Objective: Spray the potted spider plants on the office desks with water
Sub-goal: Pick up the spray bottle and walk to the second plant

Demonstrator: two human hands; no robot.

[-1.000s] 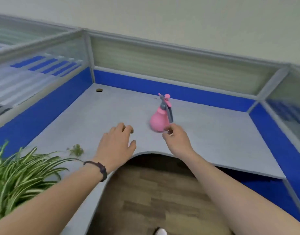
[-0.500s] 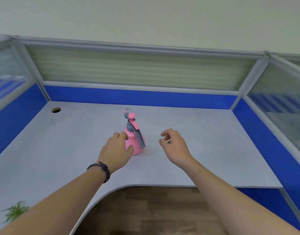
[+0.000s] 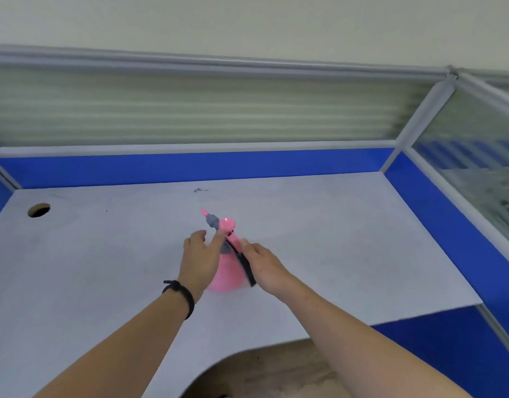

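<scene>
I see the pink spray bottle point(image 3: 226, 271) standing upright on the grey surface point(image 3: 333, 239), near the middle, with its nozzle pointing away and to the left. My left hand point(image 3: 200, 258) is at the left side of the bottle, its fingers point(image 3: 194, 239) spread and loose, not closed on anything; whether the palm touches the bottle I cannot tell. My right hand point(image 3: 264, 264) is at the right side, and its fingers point(image 3: 244, 244) lie against the dark trigger lever point(image 3: 243, 262), curled but not clearly pressing it. I judge that the grasp is not yet complete.

No spider plant shows in this view, so the bottle must be lifted and carried to one before any spraying.

Several things can go wrong from here. The bottle looks light and narrow at the top, so a push from one hand before the other one closes can tip it over on the surface. If the right fingers press the lever too early, water goes on the bare surface and the blue partition point(image 3: 190, 168) instead of a plant. A hold only on the lever, without support on the body, can let the bottle swing or slip during the lift.
</scene>
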